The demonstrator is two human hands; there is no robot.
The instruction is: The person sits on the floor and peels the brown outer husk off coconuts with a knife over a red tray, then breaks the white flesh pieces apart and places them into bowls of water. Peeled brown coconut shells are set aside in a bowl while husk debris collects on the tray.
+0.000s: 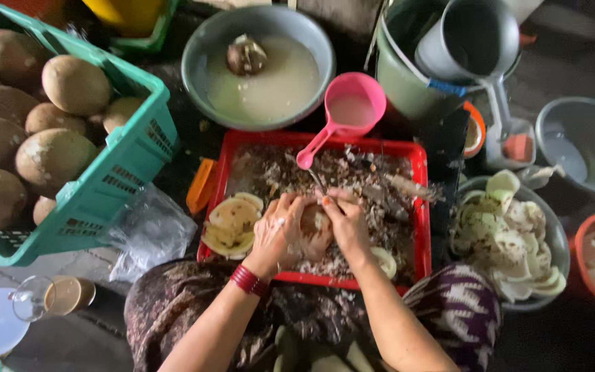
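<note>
Hands meeting over a red tray [418,207] full of brown peelings. Left hand [278,231] curled around a round brownish fruit [315,227], cupping it from the side, fingers wrapped over its top. Right hand [344,222] closed on a small knife [317,180], blade poking up and away from the fingers, pressed against the same fruit. Fruit held just above the tray's middle, between both palms, partly peeled by the look of its paler patch. Red bangles [248,280] around the left wrist.

Pale peeled slices [232,224] stacked in the tray's left part, just beside the left hand; one more slice [384,262] near the right wrist. Pink scoop [351,114] resting on the tray's far rim, handle pointing down towards the hands, milky liquid inside. Grey basin [201,52] beyond it, holding cloudy water and one dark husked piece [246,55].

Green plastic crate [115,172] at left, loaded with whole brown fruits [76,84]. Clear plastic bag [147,231] crumpled between crate and tray. Metal bowl [557,241] at right, heaped with white slices [507,238]. Orange bowl [583,231] at the far right edge, also with white pieces. Green bucket [401,76] behind, grey jug [473,38] leaning in it.
</note>
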